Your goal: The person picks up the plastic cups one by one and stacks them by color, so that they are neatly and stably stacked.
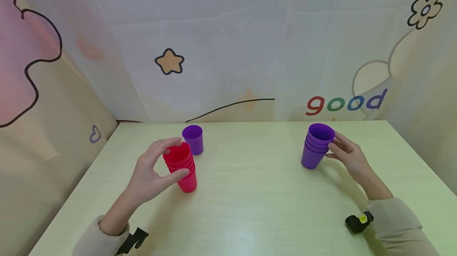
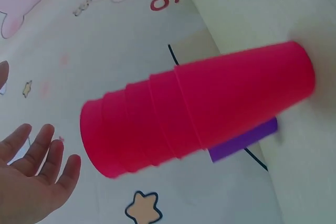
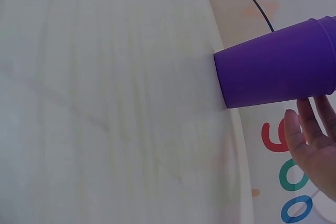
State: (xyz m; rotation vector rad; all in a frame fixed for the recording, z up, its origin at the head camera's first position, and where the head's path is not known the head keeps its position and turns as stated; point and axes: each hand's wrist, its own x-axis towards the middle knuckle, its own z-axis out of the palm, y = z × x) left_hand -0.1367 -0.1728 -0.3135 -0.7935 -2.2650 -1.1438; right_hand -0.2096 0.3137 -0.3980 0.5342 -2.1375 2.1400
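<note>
A stack of several red cups (image 1: 187,182) stands upright on the table at left of centre. My left hand (image 1: 151,172) is spread beside its upper part, thumb and fingers wide apart. In the left wrist view, the fingers (image 2: 39,158) show a gap from the stack's top rim. Toward the right stands a stack of purple cups (image 1: 312,157). My right hand (image 1: 351,159) is at its right side, fingertips right at the upper cups. The right wrist view has loosely extended fingers (image 3: 310,135) along the side of the purple stack, which rests on the table.
A single purple cup (image 1: 194,141) stands upright just behind the red stack. The pale table (image 1: 250,192) meets a printed cloth backdrop (image 1: 228,69) at its far edge, with cloth sides at left and right. A black wrist strap (image 1: 133,240) shows by the left sleeve.
</note>
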